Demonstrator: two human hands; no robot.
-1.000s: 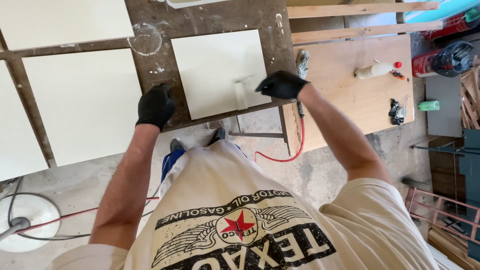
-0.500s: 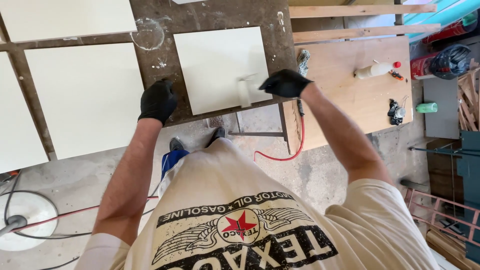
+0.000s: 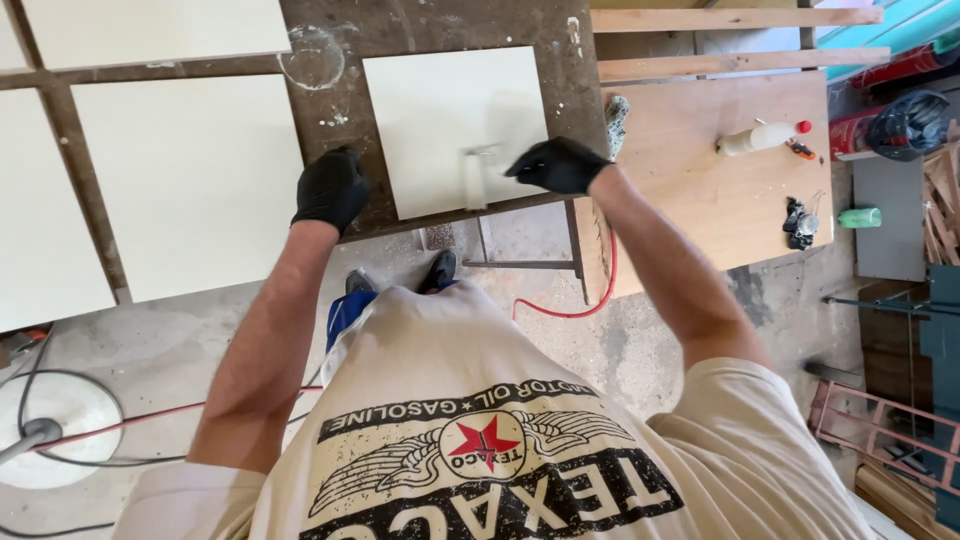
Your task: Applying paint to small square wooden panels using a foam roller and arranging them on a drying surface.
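A cream-white square panel (image 3: 440, 110) lies on a dark, stained worktable (image 3: 460, 25). My right hand (image 3: 558, 164), in a black glove, grips the handle of a small white paint roller (image 3: 474, 178) that rests on the panel's near right part. In a matching black glove, my left hand (image 3: 332, 187) is closed and presses on the table's near edge, just left of the panel.
Larger white panels (image 3: 190, 180) lie to the left on a frame. A wooden board (image 3: 700, 190) at the right carries a white bottle with a red cap (image 3: 755, 138) and small items. A red cable (image 3: 590, 300) and a white round base (image 3: 55, 420) are on the concrete floor.
The roller has moved a little across the panel's near right part under my right hand. My left hand stays on the table edge.
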